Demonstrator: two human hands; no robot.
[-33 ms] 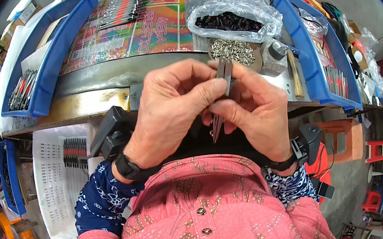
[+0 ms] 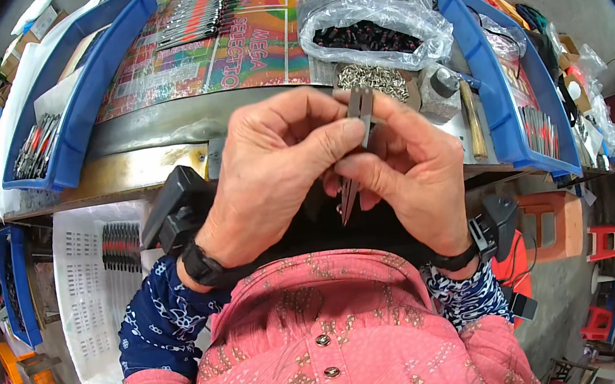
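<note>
Between my hands, above the near bench edge, is a slim dark-grey metal piece [image 2: 363, 104], slit at its upper end and tapering to a point below. My left hand [image 2: 266, 174] pinches its upper part between thumb and fingers. Lower down, my right hand [image 2: 427, 184] grips the same piece, thumb in front and fingers partly hidden behind. Just beyond my fingertips lies a heap of small silvery metal parts [image 2: 378, 80] in a shallow holder. Behind that heap, an open clear plastic bag [image 2: 428, 48] contains many small black parts.
Blue trays with slim tools stand left [image 2: 73, 149] and right [image 2: 495, 113]. Red-and-black tools [image 2: 198, 12] lie in a row on the printed sheet. A wooden handle [image 2: 475, 127] rests beside a grey block [image 2: 437, 101]. Below left is a white basket [image 2: 87, 314].
Both hands and the metal piece have shifted very slightly; the grip stays the same.
</note>
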